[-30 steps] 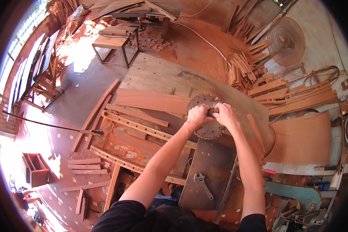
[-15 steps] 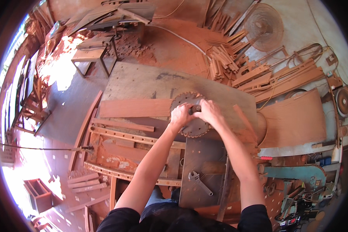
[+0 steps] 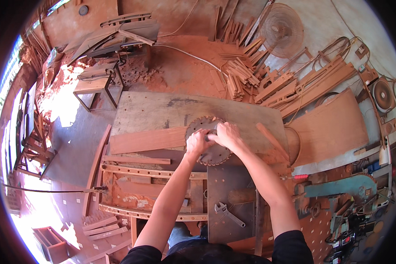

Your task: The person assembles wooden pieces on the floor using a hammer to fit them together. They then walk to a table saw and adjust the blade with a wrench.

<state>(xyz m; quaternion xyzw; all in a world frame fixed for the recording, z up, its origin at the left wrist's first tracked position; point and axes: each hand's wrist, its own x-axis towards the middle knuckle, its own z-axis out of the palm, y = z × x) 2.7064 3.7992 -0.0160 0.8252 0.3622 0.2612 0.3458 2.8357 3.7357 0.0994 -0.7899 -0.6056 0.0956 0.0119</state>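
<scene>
A round, toothed circular saw blade [image 3: 214,154] lies over the wooden bench top, dusty grey with small holes. Both hands meet at its centre, on a dark round piece [image 3: 211,133] mostly covered by fingers. My left hand [image 3: 198,141] is closed around the near left side of that piece. From the right, my right hand [image 3: 227,133] grips it too, thumb toward the left hand. An adjustable wrench [image 3: 229,214] rests on the dark metal plate [image 3: 218,189] nearer to me.
Left of the blade lies a flat reddish board [image 3: 147,141], with a thin strip [image 3: 136,159] nearer. Another wood strip [image 3: 272,140] lies on the right of the bench top [image 3: 163,105]. Stacked offcuts [image 3: 246,72] and a fan [image 3: 280,30] stand beyond. A teal machine part [image 3: 339,187] is at right.
The whole view has shifted, with the bench appearing slightly lower and further left. Both hands stay closed at the blade's centre, and the right hand looks slightly turned.
</scene>
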